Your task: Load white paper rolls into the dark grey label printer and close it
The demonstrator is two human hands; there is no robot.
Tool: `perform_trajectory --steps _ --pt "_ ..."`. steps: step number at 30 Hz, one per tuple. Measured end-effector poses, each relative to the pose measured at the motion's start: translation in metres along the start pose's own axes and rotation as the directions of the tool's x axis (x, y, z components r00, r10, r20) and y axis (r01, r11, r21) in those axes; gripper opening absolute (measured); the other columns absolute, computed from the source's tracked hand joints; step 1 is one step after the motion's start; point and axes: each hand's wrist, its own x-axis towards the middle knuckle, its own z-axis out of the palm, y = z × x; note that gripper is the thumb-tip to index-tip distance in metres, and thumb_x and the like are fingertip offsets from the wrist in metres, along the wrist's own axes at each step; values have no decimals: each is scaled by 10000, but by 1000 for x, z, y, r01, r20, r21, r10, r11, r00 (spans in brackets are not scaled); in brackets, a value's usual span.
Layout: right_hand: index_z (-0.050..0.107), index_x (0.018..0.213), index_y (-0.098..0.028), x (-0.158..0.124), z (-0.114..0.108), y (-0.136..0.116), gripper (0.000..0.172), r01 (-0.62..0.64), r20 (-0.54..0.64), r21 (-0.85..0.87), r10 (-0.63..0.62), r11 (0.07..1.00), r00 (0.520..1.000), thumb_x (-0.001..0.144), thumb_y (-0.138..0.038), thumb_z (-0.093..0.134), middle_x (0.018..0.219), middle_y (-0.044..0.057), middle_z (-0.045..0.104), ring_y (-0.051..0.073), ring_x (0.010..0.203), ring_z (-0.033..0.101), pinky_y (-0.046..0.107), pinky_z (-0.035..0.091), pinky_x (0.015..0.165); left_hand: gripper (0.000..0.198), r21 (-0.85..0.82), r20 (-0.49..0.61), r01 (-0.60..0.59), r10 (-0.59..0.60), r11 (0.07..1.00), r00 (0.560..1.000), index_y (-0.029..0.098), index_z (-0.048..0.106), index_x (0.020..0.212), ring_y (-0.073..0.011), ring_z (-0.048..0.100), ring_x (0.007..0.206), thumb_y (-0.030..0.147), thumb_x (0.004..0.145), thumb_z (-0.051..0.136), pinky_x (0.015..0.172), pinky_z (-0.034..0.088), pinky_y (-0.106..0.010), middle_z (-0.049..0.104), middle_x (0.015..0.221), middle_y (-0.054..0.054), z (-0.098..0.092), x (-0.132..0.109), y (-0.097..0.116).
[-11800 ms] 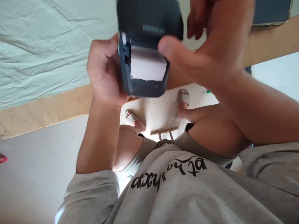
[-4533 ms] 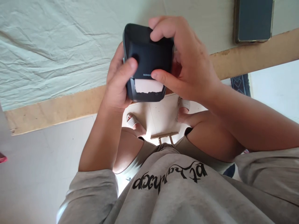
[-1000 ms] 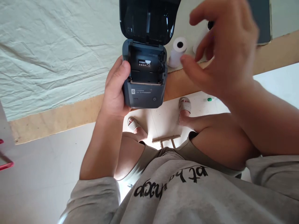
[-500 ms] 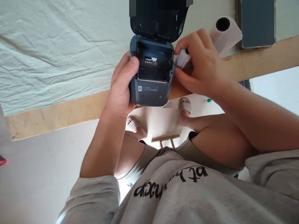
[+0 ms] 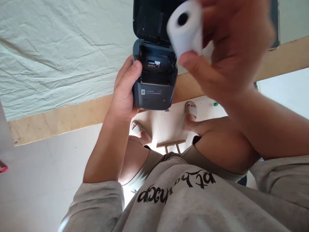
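My left hand (image 5: 125,85) grips a dark blue portable label printer (image 5: 153,101) by its left side, thumb on the rim. Its black lid (image 5: 151,24) is swung up, and the paper compartment (image 5: 154,75) shows a small printed label inside with no roll in it. A white paper roll (image 5: 187,38) with a dark round core is pinched in my right hand (image 5: 231,54), which is blurred by motion. The roll is raised in front of the lid's right part and the compartment's upper right corner.
The table has a pale wrinkled cloth (image 5: 65,58) and a bare wooden front edge (image 5: 60,116). A dark flat device (image 5: 274,29) at the upper right is mostly hidden by my right hand. Below are my legs, sandals and a wooden bar (image 5: 171,143).
My right hand has lifted the small white paper roll from beside the printer, up towards the camera. The larger roll behind is now covered by my hand. The printer has barely shifted.
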Motion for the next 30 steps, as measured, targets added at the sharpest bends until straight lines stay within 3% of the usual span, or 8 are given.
perform_trajectory --steps 3,7,13,21,27,30 --pt "502 1072 -165 1 12 -7 378 145 -24 -102 -148 984 989 797 -423 467 1112 23 537 102 986 533 221 431 801 214 17 -10 3 -3 1000 1000 291 557 869 -260 566 986 458 739 525 747 451 -365 620 956 -19 5 -4 6" --pt "528 961 -193 5 21 -12 235 156 -6 -223 -161 962 987 759 -314 523 965 -31 595 97 819 540 239 403 699 216 -12 0 -35 35 999 999 266 547 893 -270 563 998 435 763 516 750 457 -368 615 975 -36 8 -6 7" --pt "520 880 -196 8 20 -12 167 175 -49 -176 -186 969 981 728 -257 556 961 -41 589 98 824 537 235 393 673 184 -33 28 -78 79 996 996 249 567 878 -280 528 1069 399 780 525 753 457 -351 619 970 -34 6 -5 5" --pt "559 855 -189 9 28 -10 135 168 -40 -141 -175 976 984 722 -185 538 972 -26 588 124 911 554 249 434 770 194 4 25 -113 113 994 993 227 591 831 -222 577 893 397 785 511 694 488 -314 601 868 -34 9 -6 6" --pt "539 726 -190 7 25 -10 72 275 -125 -170 -298 946 946 754 -170 477 802 -17 570 122 816 537 270 404 729 186 -24 -14 -67 66 997 998 233 565 825 -203 574 817 407 761 541 661 465 -295 582 796 -31 8 -6 5" --pt "524 732 -192 0 24 -15 86 304 -95 -165 -322 938 942 759 -145 458 796 -20 564 101 786 541 256 396 688 243 -21 34 -73 74 997 997 226 564 787 -210 553 765 463 741 535 618 432 -300 564 750 -44 5 -6 6"
